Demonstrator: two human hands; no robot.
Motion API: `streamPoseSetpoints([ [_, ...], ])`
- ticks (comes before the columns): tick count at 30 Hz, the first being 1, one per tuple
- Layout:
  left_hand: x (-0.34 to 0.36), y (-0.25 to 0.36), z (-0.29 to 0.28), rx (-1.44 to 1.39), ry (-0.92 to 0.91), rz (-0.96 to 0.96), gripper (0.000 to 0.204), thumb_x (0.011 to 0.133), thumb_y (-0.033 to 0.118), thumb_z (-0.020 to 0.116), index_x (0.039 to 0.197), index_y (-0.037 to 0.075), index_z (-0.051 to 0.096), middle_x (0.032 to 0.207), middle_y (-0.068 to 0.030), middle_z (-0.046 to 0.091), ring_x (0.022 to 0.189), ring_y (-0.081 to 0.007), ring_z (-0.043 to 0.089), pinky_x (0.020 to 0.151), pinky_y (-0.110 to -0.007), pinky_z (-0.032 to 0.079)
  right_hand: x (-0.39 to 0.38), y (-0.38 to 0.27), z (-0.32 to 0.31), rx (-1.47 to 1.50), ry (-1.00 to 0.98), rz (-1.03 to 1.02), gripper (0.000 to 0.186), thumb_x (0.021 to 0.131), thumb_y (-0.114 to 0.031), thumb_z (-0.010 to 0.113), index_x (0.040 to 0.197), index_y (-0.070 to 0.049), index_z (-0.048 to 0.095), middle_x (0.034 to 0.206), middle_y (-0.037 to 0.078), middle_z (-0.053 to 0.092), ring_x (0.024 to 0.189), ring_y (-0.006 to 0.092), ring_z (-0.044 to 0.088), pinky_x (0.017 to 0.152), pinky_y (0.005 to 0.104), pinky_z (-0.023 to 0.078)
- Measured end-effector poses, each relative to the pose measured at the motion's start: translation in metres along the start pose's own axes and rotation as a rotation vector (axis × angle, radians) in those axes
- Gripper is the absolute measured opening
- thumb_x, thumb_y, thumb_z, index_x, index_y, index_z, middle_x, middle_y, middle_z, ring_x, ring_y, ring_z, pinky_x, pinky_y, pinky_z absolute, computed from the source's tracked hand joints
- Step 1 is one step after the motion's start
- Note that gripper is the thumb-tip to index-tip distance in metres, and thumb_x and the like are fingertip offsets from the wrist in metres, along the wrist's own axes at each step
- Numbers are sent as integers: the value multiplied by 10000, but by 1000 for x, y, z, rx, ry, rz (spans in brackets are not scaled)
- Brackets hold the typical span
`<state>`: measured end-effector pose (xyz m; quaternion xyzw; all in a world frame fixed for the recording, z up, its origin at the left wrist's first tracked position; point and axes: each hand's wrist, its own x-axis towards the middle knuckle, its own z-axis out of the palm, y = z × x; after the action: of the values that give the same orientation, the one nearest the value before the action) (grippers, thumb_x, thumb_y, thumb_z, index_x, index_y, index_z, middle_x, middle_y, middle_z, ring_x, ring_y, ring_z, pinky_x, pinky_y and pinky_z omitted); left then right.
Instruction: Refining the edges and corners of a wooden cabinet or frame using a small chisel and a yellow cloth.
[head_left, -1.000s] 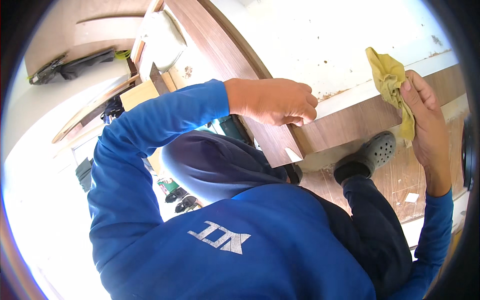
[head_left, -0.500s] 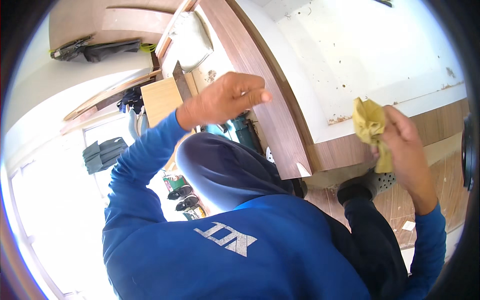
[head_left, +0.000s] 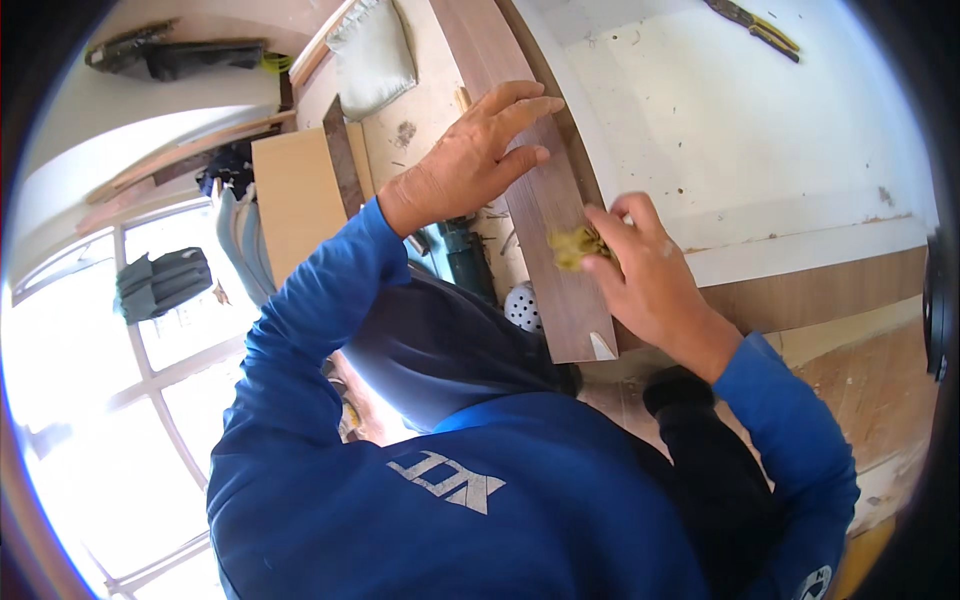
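A crumpled yellow cloth (head_left: 572, 247) is pinched in the fingers of my right hand (head_left: 650, 275). It lies against the top face of a long brown wood-grain board (head_left: 560, 310), and part of it is hidden under the fingers. My left hand (head_left: 475, 150) is farther along the same board. Its fingers are spread and hold nothing; their tips are over the board, but whether they touch it I cannot tell. A pale chip or scrap (head_left: 602, 346) shows at the board's near end.
Right of the board lies a white panel (head_left: 740, 150) dotted with debris, with pliers (head_left: 757, 30) at its far edge. A teal power tool (head_left: 466, 265) and a grey clog (head_left: 522, 306) are left of the board. Farther off sit a white sack (head_left: 372, 65) and a tan panel (head_left: 295, 195).
My right hand has brought the yellow cloth leftward from over the white panel's near edge onto the board. My left hand has moved slightly farther away and its fingers have spread.
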<state>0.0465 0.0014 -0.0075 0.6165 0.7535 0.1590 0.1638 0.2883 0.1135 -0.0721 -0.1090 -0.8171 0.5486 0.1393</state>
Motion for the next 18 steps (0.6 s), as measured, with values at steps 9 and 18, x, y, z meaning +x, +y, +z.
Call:
streamPoseSetpoints([
  [9, 33, -21, -11, -213, 104, -9, 494, 974, 183, 725, 1440, 101, 582, 1374, -143, 605, 1222, -320, 616, 1032, -402, 511, 56, 2, -3, -13, 89, 405, 142, 939, -102, 647, 1030, -14, 711, 881, 184, 703, 832, 388, 688, 713, 434, 547],
  [18, 61, -82, 28, -13, 371, 129, 487, 984, 193, 704, 1411, 18, 547, 1456, -285, 484, 1302, -474, 529, 1090, -494, 471, -25, -37, -4, -283, -104, 228, 105, 942, -77, 659, 1025, -15, 677, 901, 153, 605, 802, 380, 673, 671, 462, 550],
])
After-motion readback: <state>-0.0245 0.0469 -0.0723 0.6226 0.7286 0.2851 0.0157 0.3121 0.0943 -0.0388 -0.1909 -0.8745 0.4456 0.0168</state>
